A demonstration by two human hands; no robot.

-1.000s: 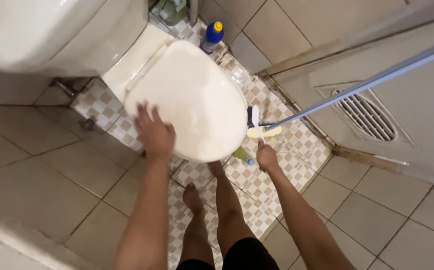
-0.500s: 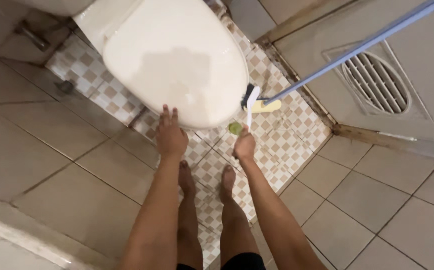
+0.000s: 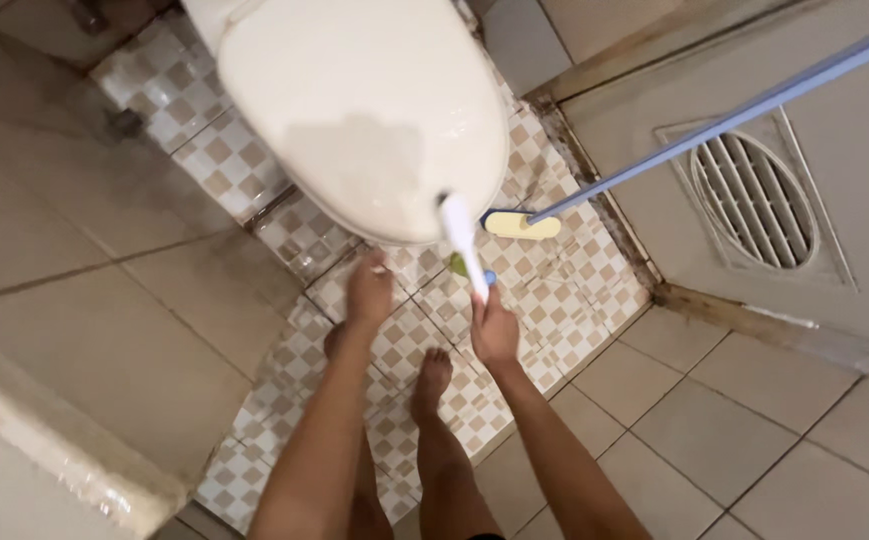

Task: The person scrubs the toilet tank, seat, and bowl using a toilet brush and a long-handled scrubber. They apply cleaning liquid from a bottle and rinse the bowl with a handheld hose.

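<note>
While right hand (image 3: 495,330) grips white brush handle (image 3: 461,242), left hand (image 3: 369,292) hangs spread near toilet lid (image 3: 364,100)

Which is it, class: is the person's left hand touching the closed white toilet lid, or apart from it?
Apart. The head view shows the left hand below the closed white toilet lid, with checkered floor tile showing between the fingertips and the lid's front edge.

Home bathroom: toilet (image 3: 364,110), checkered floor tiles (image 3: 554,290), vented door (image 3: 754,200).

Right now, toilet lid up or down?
Down: the white toilet lid lies flat, covering the bowl; right hand holds a brush at its front edge.
</note>
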